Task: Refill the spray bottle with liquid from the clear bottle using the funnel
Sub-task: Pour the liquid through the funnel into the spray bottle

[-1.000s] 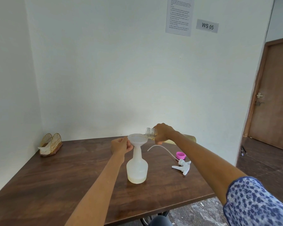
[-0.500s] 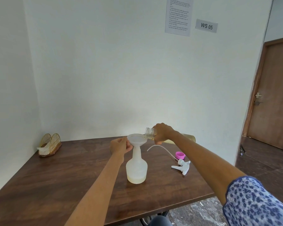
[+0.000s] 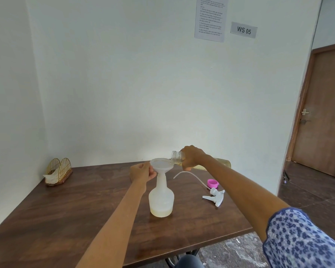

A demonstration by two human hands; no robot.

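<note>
White plastic meets my left hand (image 3: 142,172): its fingers are curled round the rim of the funnel (image 3: 161,165), pinching the near-left edge. My right hand (image 3: 191,158) is wrapped around the clear bottle (image 3: 179,158), gripping it near the shoulder. That bottle lies tipped almost flat, its threaded mouth over the right side of the funnel bowl, its far end sticking out beyond my forearm with yellowish liquid showing inside. Whether liquid is running from the mouth I cannot tell.

The funnel sits with its stem in the neck of the spray bottle (image 3: 161,198), which stands upright near the middle of the table (image 3: 66,213). A shallow layer of pale yellow liquid lies in the bottom of that bottle; the rest of it looks frosted and unfilled.

To the right of the spray bottle, apart from it, the white trigger sprayer head (image 3: 214,196) lies on its side on the wood, its thin dip tube (image 3: 190,176) arching up and back toward the funnel. Just beyond the sprayer head rests a pink cap (image 3: 212,183).

At the far left corner of the table stands a gold wire napkin holder (image 3: 58,171) with white tissue in it. On the wall above hang a printed sheet (image 3: 211,18) and a sign reading WS 05 (image 3: 243,30). A brown door (image 3: 325,117) stands at the right.
</note>
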